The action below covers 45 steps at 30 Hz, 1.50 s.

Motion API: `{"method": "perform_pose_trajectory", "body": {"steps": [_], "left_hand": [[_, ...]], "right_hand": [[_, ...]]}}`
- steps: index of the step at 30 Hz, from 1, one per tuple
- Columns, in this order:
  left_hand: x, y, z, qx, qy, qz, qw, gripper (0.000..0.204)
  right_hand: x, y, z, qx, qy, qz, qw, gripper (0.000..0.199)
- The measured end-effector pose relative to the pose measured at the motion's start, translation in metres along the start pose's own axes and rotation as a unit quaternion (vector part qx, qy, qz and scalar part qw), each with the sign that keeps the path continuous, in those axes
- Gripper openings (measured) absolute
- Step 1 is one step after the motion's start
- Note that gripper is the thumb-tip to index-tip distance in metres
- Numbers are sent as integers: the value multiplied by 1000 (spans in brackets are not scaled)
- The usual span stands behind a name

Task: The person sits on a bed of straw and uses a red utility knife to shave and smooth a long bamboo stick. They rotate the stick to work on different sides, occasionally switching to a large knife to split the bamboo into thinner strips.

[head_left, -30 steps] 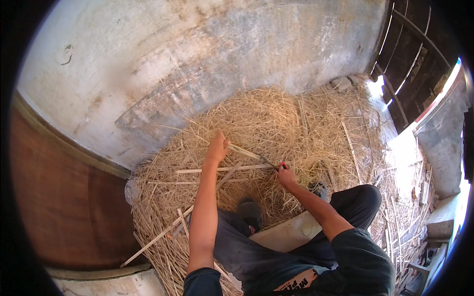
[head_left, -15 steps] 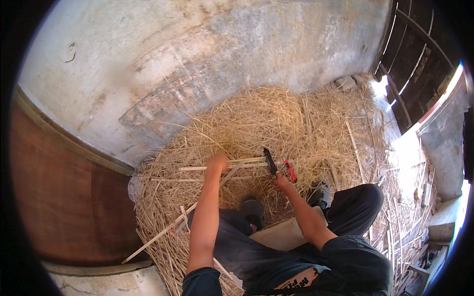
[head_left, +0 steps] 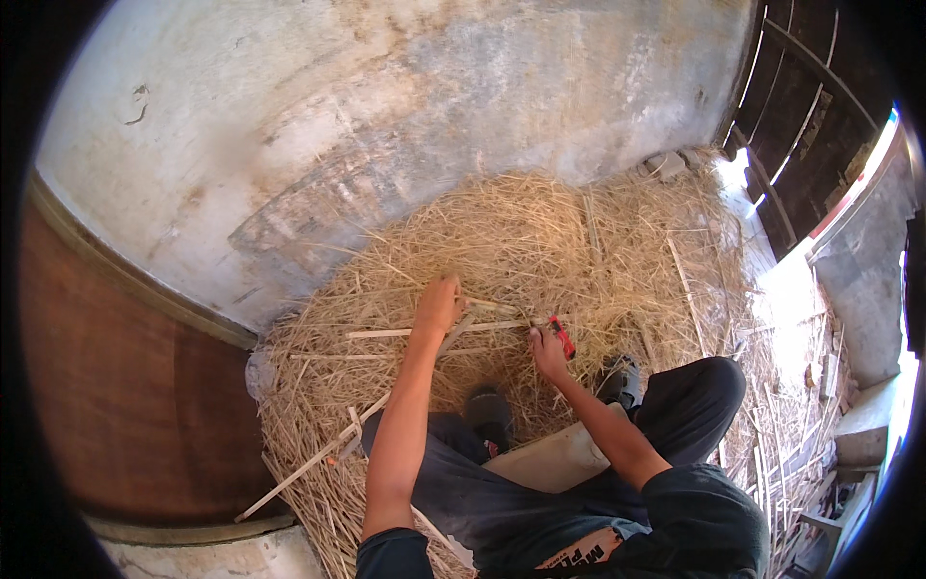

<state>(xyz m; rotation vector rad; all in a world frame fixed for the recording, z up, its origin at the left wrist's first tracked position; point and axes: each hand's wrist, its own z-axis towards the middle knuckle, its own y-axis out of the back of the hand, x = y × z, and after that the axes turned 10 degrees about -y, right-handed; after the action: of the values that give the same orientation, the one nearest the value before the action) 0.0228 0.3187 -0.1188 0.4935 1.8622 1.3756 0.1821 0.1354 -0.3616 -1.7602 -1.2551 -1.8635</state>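
My left hand (head_left: pixel 441 305) is closed around a thin, pale wooden strip (head_left: pixel 490 306), whose end runs right toward my right hand. Curled fingers of my right hand (head_left: pixel 548 353) grip a red-and-black hand tool (head_left: pixel 561 337). Its dark front part is hardly visible at this angle, near the strip's right end. Just below, another pale strip (head_left: pixel 386 334) stretches across the straw between my hands. A greyer strip (head_left: pixel 457 331) slants down from beside my left hand.
Loose straw (head_left: pixel 521 232) and thin sticks cover the floor up to a stained wall (head_left: pixel 386 106). A long stick (head_left: pixel 309 471) lies at left by a brown panel (head_left: pixel 125 386). My feet (head_left: pixel 489 415) are close below my hands, with a pale board (head_left: pixel 555 461) between my legs.
My right hand has shifted slightly left and up, and the tool has turned so its dark toothed part no longer stands out. My left hand has risen a little and moved right.
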Motion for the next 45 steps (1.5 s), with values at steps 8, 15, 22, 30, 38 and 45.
{"method": "perform_pose_trajectory", "body": {"steps": [8, 15, 22, 30, 38, 45], "left_hand": [[7, -17, -1, -77, -50, -49, 995, 23], [7, -24, 9, -33, -2, 8, 999, 10], [27, -42, 6, 178, 77, 182, 964, 15], [32, -28, -6, 337, 147, 55, 929, 21], [-27, 6, -137, -97, 7, 109, 989, 30], [-87, 19, -204, -181, 87, 51, 978, 30]], "right_hand": [[82, 3, -6, -57, 25, 116, 991, 43], [-76, -38, -3, 132, -52, -341, 929, 52], [-28, 13, 17, 134, -86, -413, 897, 50], [-37, 40, 50, 157, 8, -388, 908, 44], [24, 89, 79, 313, -167, 92, 930, 40], [163, 148, 63, 310, -30, 76, 947, 46]]}}
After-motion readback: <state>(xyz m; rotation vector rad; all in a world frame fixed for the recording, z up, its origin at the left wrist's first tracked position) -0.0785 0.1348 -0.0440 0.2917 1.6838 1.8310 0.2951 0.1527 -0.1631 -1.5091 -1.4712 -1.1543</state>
